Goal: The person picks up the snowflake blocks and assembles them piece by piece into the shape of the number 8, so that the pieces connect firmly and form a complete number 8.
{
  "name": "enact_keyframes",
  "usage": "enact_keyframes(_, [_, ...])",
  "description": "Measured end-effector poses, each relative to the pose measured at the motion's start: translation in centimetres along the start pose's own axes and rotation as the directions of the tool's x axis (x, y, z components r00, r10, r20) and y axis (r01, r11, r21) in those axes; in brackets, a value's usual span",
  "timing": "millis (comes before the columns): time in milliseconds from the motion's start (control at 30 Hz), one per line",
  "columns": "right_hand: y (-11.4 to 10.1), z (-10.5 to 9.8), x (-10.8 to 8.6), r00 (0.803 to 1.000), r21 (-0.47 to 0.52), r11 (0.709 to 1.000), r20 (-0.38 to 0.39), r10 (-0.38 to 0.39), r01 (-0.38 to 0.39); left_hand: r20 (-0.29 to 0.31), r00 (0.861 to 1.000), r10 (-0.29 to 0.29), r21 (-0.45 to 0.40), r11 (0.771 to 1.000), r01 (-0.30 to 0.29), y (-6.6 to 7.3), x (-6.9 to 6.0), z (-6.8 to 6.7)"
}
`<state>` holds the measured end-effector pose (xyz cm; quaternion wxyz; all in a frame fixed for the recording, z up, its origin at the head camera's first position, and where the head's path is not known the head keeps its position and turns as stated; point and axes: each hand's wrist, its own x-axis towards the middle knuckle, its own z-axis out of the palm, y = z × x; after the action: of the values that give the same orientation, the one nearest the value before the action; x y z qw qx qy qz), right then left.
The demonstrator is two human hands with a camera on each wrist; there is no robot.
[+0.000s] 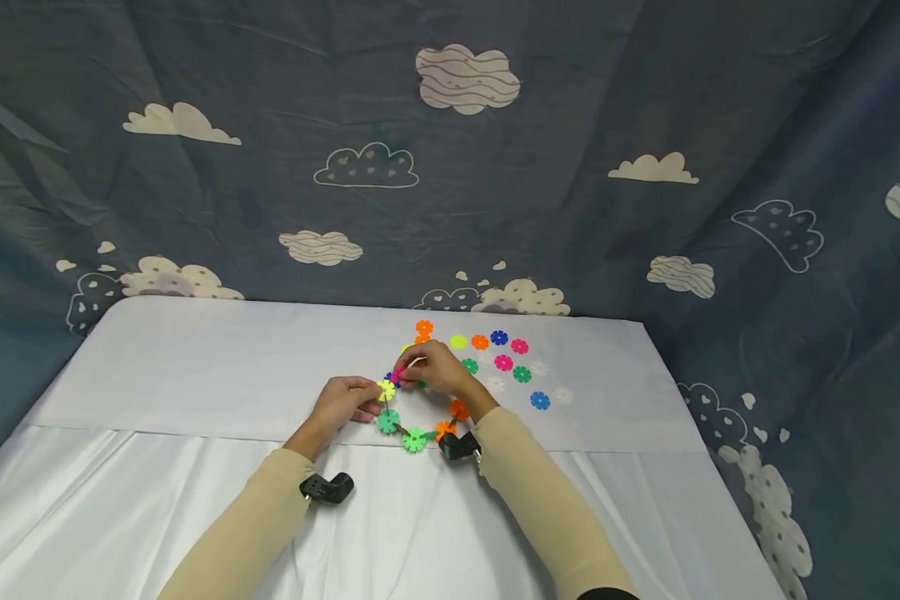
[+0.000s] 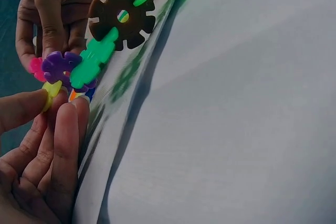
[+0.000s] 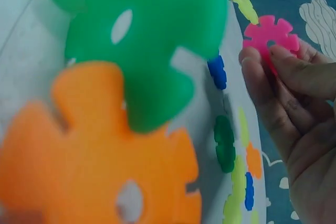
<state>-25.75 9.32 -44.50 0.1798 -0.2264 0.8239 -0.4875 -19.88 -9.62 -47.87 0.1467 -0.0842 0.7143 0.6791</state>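
several discs are linked: the left hand (image 1: 347, 398) pinches the yellow disc (image 1: 386, 391) at the chain (image 1: 415, 440)'s end, the right hand (image 1: 437, 368) a pink disc (image 3: 287, 39) beside it, perhaps unjoined; loose discs (image 1: 540, 401) lie beyond the chain.

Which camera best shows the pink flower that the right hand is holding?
The right wrist view: there the pink flower looks biggest, its notched edge plain, though the right hand covers part. The head view shows a tiny pink patch; the left wrist view, only a bit peeking out beside the purple flower.
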Motion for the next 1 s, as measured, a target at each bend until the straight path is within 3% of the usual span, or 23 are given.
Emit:
enact_keyframes(167, [0.2, 0.3, 0.3, 1.000, -0.048, 0.999, 0.016, -0.011, 0.012, 0.009, 1.000, 0.016, -0.024, 1.000, -0.015, -0.1, -0.1, 0.0])
enact_keyframes(400, [-0.2, 0.7, 0.8, 0.995, -0.120, 0.988, 0.015, -0.099, 0.100, -0.035, 0.999, 0.009, -0.068, 0.998, -0.012, 0.0, -0.3, -0.1])
enact_keyframes(633, [-0.7, 0.6, 1.3, 0.983, -0.169, 0.969, 0.064, -0.170, 0.179, -0.047, 0.998, 0.031, -0.098, 0.995, -0.036, 0.3, -0.8, -0.1])
enact_keyframes(1000, [-0.6, 1.3, 1.5, 0.980, -0.208, 0.958, 0.054, -0.190, 0.197, -0.123, 0.992, -0.009, -0.066, 0.998, 0.001, -0.1, -0.9, 0.1])
